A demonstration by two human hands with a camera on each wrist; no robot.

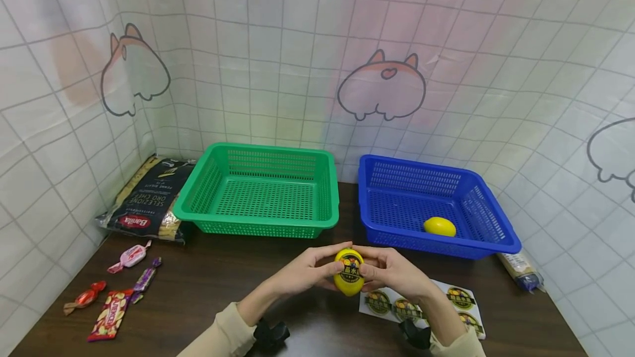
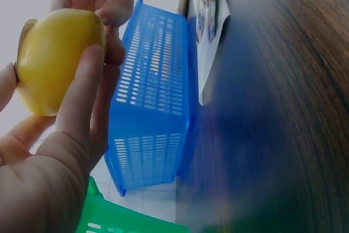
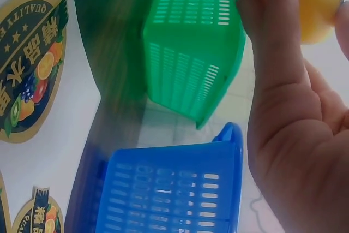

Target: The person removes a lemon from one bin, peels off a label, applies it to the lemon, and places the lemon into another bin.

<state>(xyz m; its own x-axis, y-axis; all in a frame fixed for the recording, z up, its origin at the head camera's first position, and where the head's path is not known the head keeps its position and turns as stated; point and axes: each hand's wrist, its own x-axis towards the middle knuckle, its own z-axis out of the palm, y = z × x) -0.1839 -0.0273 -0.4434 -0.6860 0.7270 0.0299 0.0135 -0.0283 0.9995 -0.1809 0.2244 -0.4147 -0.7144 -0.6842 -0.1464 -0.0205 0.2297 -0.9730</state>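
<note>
Between both hands, above the table's front middle, a yellow lemon (image 1: 349, 282) is held with a dark round fruit sticker (image 1: 351, 266) on the side toward me. My left hand (image 1: 310, 270) grips it from the left, thumb at the sticker's edge. From the other side my right hand (image 1: 392, 271) grips it, its thumb also by the sticker. In the left wrist view the lemon (image 2: 60, 53) shows its bare back, with fingers around it. A white sheet of round stickers (image 1: 392, 306) lies under the right forearm, which hides part of it.
A green basket (image 1: 258, 225) stands at the back middle. Right of it, a blue basket (image 1: 397, 238) holds another lemon (image 1: 439, 227). At left are a black pasta bag (image 1: 154, 194) and several wrapped sweets (image 1: 133, 257). A small packet (image 1: 521, 270) lies far right.
</note>
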